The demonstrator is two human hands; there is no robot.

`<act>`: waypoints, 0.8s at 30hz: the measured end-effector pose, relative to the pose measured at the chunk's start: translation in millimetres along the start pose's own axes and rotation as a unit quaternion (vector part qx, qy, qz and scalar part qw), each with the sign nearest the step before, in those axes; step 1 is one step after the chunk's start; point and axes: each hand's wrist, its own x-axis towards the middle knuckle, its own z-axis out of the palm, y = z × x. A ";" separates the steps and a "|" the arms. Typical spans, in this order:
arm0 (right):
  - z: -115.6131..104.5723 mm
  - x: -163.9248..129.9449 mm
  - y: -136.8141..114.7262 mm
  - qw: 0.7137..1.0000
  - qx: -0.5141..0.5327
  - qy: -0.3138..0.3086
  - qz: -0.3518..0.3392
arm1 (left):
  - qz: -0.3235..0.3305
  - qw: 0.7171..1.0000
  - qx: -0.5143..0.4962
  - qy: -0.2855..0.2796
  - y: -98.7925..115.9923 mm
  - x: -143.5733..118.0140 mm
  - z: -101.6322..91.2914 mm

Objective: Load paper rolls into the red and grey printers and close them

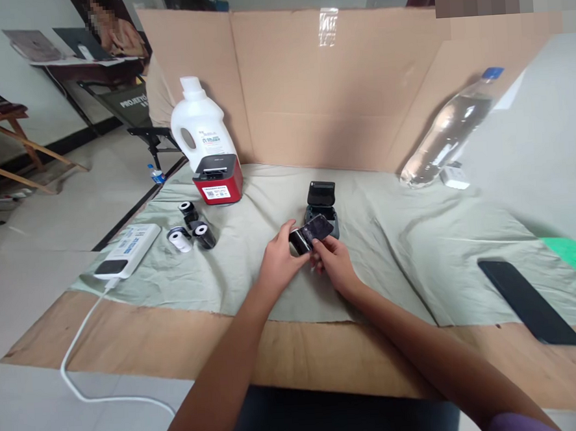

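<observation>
Between thumb and fingers, my left hand (279, 255) grips a small black-coated paper roll (299, 241). The roll's dark, shiny loose end (318, 226) stretches to the right, pinched by my right hand (334, 258). Just behind it stands a small dark portable printer (336, 227), its lid (321, 192) raised. The paper end covers part of the printer's front. Several more rolls (204, 235) stand and lie in a cluster to the left, black and white with pale cores.
A red-and-black printer (222, 187) stands before a white jug (207, 129). Cardboard (309, 90) walls the back. A power strip (129, 251) lies left; a phone (530, 301) lies right. A clear bottle (451, 131) leans at back right. A person (123, 37) sits beyond.
</observation>
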 end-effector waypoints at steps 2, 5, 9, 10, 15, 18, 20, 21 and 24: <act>-0.8 2.5 1.8 1.000 -0.017 0.004 0.006 | 0.008 1.000 -0.001 -0.009 -0.3 -0.4 1.1; -3.1 6.3 5.7 0.997 -0.072 0.013 -0.009 | 0.010 1.000 0.007 -0.020 -0.2 -1.2 2.6; -6.6 7.9 9.3 0.982 -0.164 0.041 -0.089 | 0.005 0.999 0.001 -0.032 -2.1 -1.4 3.5; -7.0 7.6 9.5 0.979 -0.173 0.045 -0.102 | 0.002 0.999 -0.005 -0.033 -2.8 -1.4 3.5; -6.4 5.9 11.4 0.983 -0.142 0.049 -0.109 | -0.008 0.999 -0.017 -0.035 -6.2 -1.0 3.6; -6.6 7.1 14.7 0.987 -0.120 0.050 -0.098 | -0.005 0.999 -0.020 -0.037 -7.8 -0.2 3.8; -7.0 7.7 16.4 0.988 -0.113 0.048 -0.093 | -0.002 0.999 -0.014 -0.041 -8.6 0.4 3.5; -7.2 7.8 16.7 0.989 -0.109 0.047 -0.090 | 0.002 0.999 -0.010 -0.040 -8.8 0.8 3.2; -7.6 7.0 16.3 0.991 -0.096 0.042 -0.080 | 0.016 0.999 -0.004 -0.031 -7.9 1.4 0.9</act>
